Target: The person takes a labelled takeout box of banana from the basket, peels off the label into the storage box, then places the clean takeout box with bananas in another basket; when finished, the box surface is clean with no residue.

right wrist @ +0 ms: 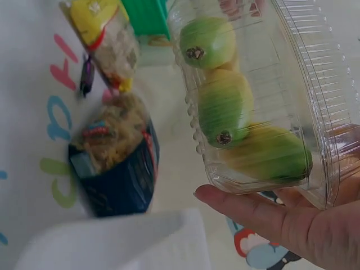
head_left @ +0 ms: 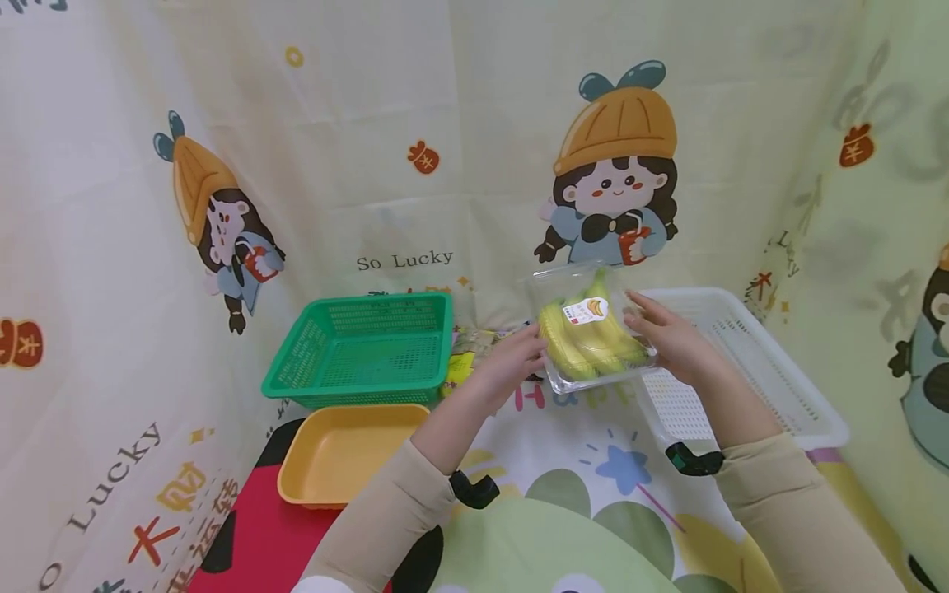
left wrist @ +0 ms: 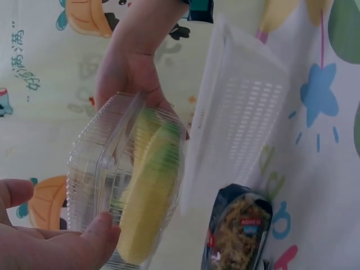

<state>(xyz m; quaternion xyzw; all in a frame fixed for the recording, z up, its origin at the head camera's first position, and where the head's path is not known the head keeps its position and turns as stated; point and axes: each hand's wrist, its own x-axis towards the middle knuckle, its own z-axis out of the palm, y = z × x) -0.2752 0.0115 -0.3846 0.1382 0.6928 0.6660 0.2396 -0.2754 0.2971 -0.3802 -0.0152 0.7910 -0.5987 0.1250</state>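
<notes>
A clear plastic clamshell box of bananas (head_left: 593,338) with a white label is held up between both hands, tilted. My left hand (head_left: 511,358) holds its left side; in the left wrist view, a fingertip (left wrist: 104,233) presses the plastic. Along the right side, my right hand (head_left: 678,342) grips the box, and in the right wrist view one finger (right wrist: 247,211) lies along its lower edge. Green banana ends (right wrist: 225,109) show through the plastic there. Behind and below the box, a dark blue food bag (right wrist: 121,180) stands on the table.
At the right stands a white perforated basket (head_left: 786,362). A green basket (head_left: 356,399) and a yellow-orange tray (head_left: 296,486) are at the left. Beside the green basket lies a yellow package (head_left: 460,369). Printed cloth (head_left: 489,107) hangs behind the table.
</notes>
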